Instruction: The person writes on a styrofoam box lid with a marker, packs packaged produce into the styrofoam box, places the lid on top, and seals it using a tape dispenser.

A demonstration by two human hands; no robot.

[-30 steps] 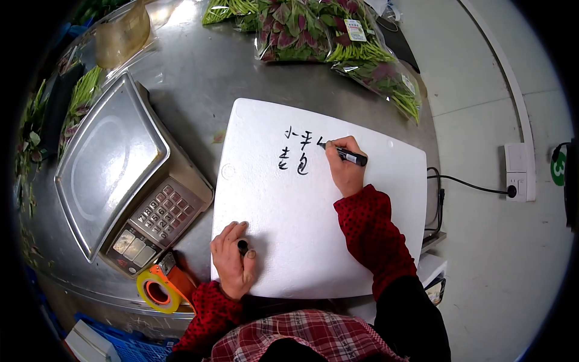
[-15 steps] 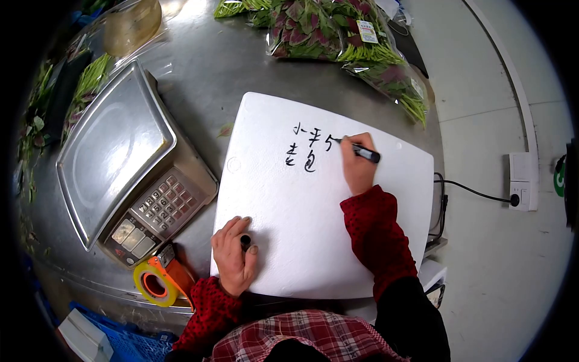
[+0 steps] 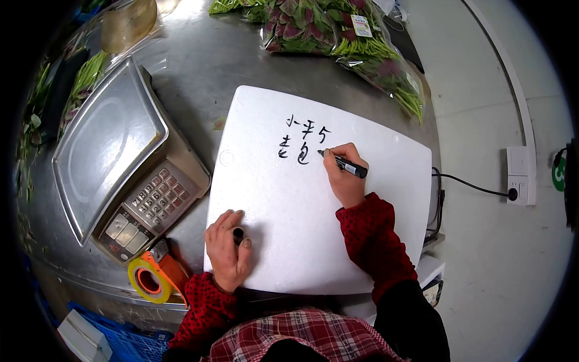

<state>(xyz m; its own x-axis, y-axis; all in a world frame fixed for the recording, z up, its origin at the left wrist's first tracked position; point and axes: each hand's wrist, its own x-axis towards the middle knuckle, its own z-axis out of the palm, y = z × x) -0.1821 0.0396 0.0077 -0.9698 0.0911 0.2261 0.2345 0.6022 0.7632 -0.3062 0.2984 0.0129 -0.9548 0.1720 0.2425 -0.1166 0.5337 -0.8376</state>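
Note:
A white foam board (image 3: pixel 289 229), perhaps a box lid, lies on the metal table with black handwritten characters (image 3: pixel 304 140) on its upper part. My right hand (image 3: pixel 347 178) grips a black marker (image 3: pixel 351 168), its tip at the board just right of the lower row of characters. On the board's lower left rests my left hand (image 3: pixel 225 250), with a black marker cap (image 3: pixel 238 234) held between thumb and fingers. Only the cap's round end shows.
To the left stands a weighing scale (image 3: pixel 111 151) with a keypad. An orange tape dispenser (image 3: pixel 160 271) lies by the board's lower left corner. Bagged leafy greens (image 3: pixel 301 27) sit at the back. A blue crate (image 3: pixel 129 344) is below, and a cable (image 3: pixel 470 184) runs along the right.
My right hand with the marker has moved down and slightly left, from the upper row to the lower one. The last upper character now shows uncovered. My left hand keeps its place on the board.

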